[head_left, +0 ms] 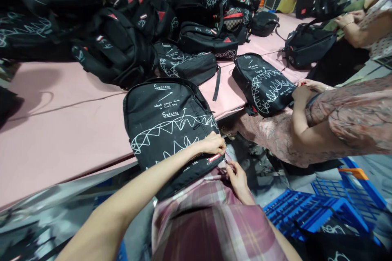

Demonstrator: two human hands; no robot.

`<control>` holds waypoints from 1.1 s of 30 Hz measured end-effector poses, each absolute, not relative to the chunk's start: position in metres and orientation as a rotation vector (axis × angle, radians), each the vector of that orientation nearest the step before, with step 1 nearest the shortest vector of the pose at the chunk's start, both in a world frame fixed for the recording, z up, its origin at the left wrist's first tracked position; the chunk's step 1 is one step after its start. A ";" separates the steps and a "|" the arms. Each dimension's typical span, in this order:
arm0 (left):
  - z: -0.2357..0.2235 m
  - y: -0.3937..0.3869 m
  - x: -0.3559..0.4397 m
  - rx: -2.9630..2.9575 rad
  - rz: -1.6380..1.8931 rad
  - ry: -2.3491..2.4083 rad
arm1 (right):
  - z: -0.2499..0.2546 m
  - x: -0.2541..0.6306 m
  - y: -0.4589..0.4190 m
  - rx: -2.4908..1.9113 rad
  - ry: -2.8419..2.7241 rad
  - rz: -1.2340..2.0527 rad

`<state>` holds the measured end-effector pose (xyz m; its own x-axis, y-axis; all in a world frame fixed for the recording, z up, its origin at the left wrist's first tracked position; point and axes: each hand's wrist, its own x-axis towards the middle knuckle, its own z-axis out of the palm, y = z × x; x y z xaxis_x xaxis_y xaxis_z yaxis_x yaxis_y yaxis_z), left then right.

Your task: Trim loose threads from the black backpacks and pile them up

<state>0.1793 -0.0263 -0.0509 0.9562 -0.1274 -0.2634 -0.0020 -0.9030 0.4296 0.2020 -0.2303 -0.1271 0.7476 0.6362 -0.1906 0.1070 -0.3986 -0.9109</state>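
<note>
Head view: black backpack (159,104) overhanging desk's (76,142) near edge, printed and assembled, side-edge work apparently unfinished; left grip (214,143) pinching its edge, right grip (237,176) pinching small unclear tool (226,159).

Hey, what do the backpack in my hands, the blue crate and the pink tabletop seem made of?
Backpack: probably matte synthetic fabric; soft rounded edges, little shine.
Crate: likely moulded plastic; solid blue, slatted openwork walls.
Tabletop: smooth, low-sheen covering, cloth or vinyl unclear; wrinkles and a dark seam-like line show.
</note>
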 end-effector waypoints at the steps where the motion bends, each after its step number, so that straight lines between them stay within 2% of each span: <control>1: -0.050 -0.026 0.179 2.676 -0.403 -0.094 | -0.127 0.201 -0.230 -1.939 -0.558 0.637; 22: -0.050 -0.039 0.176 2.762 -0.236 0.043 | -0.132 0.201 -0.210 -2.011 -0.547 0.617; 27: -0.057 -0.095 0.132 2.721 0.011 -0.101 | -0.139 0.240 -0.224 -1.830 -0.567 0.668; 30: -0.070 -0.124 0.092 2.712 0.159 -0.200 | -0.139 0.265 -0.221 -1.793 -0.832 0.573; 33: -0.081 -0.125 0.062 2.681 0.223 0.094 | -0.141 0.281 -0.208 -1.748 -1.145 0.443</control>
